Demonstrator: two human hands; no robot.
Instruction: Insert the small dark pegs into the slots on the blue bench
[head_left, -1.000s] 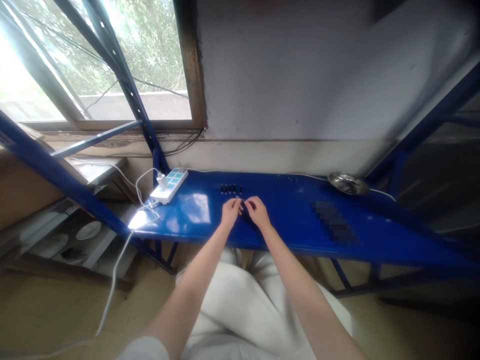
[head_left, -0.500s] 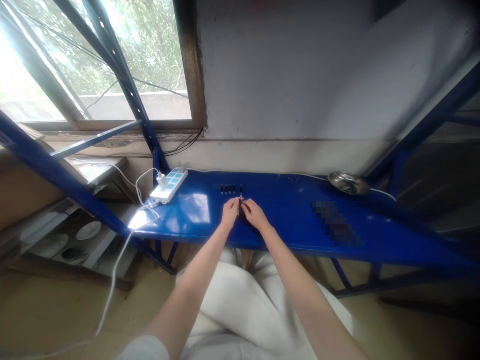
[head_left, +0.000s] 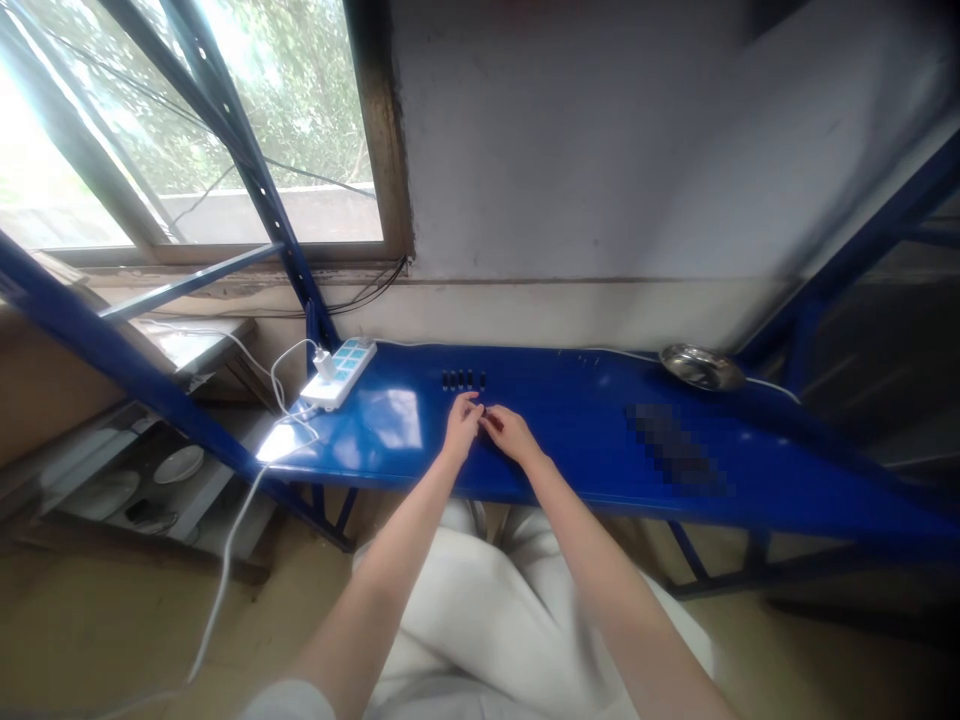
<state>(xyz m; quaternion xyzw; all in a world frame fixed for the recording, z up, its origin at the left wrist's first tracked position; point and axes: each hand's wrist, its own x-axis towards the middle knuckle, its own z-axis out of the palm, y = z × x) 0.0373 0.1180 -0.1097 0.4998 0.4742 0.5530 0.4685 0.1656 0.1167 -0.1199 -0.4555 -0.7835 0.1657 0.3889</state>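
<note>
My left hand (head_left: 461,428) and my right hand (head_left: 508,432) meet fingertip to fingertip over the front half of the blue table (head_left: 577,440). Both are closed in a pinch around a small dark piece (head_left: 484,411), mostly hidden by the fingers, whose kind I cannot make out. Just beyond my fingers stands a short row of small black cylindrical pieces (head_left: 457,380). One more black piece (head_left: 482,380) sits slightly apart, to the right of that row.
A white power strip (head_left: 341,372) with a plug and cable lies at the table's left end. Toward the back right is a shiny metal dish (head_left: 701,367), with tiny bits (head_left: 589,360) to its left. A blurred-out dark object (head_left: 675,448) lies on the right.
My fingers have shifted slightly toward me, and the left fingers have changed their hold. The black piece set apart from the row now shows more clearly beyond them.
</note>
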